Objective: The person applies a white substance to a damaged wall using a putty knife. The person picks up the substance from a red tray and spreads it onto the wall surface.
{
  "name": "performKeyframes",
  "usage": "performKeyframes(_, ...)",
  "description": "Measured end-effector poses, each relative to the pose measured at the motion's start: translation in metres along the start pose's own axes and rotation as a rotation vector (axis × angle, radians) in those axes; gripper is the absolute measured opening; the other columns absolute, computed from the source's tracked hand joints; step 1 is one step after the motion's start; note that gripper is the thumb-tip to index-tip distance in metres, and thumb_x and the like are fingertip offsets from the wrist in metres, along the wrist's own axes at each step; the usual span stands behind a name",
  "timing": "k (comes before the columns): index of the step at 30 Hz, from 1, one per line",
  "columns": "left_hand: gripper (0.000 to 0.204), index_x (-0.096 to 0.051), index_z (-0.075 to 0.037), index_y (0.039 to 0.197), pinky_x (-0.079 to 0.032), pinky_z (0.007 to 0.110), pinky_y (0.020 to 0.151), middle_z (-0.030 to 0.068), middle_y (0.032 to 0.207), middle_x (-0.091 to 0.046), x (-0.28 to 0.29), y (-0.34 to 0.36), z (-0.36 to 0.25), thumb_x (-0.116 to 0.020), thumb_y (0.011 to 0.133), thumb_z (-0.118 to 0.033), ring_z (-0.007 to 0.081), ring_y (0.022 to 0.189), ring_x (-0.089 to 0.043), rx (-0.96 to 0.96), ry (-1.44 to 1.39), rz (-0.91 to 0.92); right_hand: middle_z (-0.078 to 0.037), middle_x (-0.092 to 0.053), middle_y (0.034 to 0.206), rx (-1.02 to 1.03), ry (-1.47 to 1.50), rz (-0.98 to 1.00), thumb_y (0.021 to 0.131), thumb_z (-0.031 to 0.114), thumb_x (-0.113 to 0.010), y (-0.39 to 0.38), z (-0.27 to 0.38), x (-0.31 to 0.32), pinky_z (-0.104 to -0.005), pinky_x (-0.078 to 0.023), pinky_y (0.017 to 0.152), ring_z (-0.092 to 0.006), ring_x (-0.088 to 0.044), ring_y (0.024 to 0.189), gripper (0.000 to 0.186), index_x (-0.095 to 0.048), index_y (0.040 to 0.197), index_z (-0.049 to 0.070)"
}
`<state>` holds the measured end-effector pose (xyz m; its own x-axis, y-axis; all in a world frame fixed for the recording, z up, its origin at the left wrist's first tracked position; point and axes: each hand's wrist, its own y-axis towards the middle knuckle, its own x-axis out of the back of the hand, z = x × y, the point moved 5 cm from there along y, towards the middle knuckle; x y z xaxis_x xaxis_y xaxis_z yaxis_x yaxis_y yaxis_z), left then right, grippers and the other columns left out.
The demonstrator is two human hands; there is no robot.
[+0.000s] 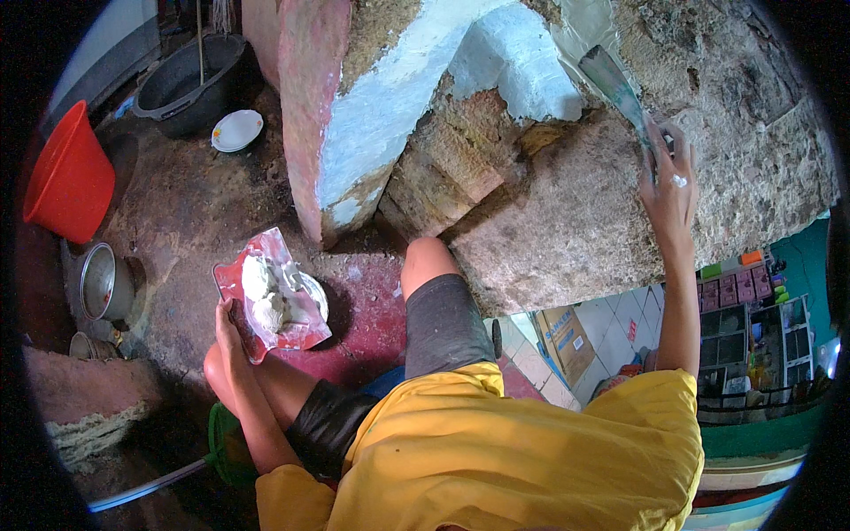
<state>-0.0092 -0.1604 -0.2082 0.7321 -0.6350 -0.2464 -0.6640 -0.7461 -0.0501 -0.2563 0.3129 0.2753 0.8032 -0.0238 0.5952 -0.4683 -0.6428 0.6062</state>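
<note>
My left hand (227, 329) grips the edge of a red plastic sheet (306, 340) above my bent left leg. White putty (265, 296) lies in a soft heap on the sheet, and a round white-rimmed container (315, 295) shows partly behind it. At the upper right, my right hand (670, 181) is closed round a putty knife (614, 84), with a white smear on the back of the hand. The knife's blade points up and left, close to a bare, rough wall (744, 168). Left of the blade is a white-coated section (513, 57); whether the blade touches anything I cannot tell.
Broken masonry (460, 159) juts out ahead of my knee. To the left stand a red bucket (73, 177), a black tub (190, 84), a white plate (237, 131) and a metal pot (106, 281). At the right are shelves (753, 345) and a cardboard box (567, 345).
</note>
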Motion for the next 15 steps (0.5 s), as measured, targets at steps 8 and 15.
performKeyframes(8, 0.042, -0.062, -0.005, 0.102, -0.044, 0.03, 0.065, 0.0037, 0.074, -0.06, -0.015, -0.03, -0.038, -0.049, 0.09, -0.043, 0.0137, 0.065, -0.053, 0.38, 0.222, -0.268, -0.011, -0.053, 0.114, 0.039, 0.027, -0.07, 0.078, -0.003, -0.061, -0.006, 0.0, 0.016, -0.0395, -0.048, 0.075, -0.0288, -0.055, 0.09, 0.051, -0.055, 0.126, 0.013)
performKeyframes(15, 0.036, -0.058, -0.007, 0.119, -0.045, 0.023, 0.063, 0.0055, 0.08, -0.064, -0.074, -0.089, -0.15, -0.049, 0.095, -0.032, 0.0106, 0.067, -0.054, -0.101, 0.807, -0.146, -0.015, -0.051, 0.116, 0.023, 0.022, -0.04, 0.079, -0.002, -0.059, 0.008, 0.008, -0.002, -0.0443, -0.044, 0.081, -0.0326, -0.057, 0.085, 0.051, -0.053, 0.128, 0.012)
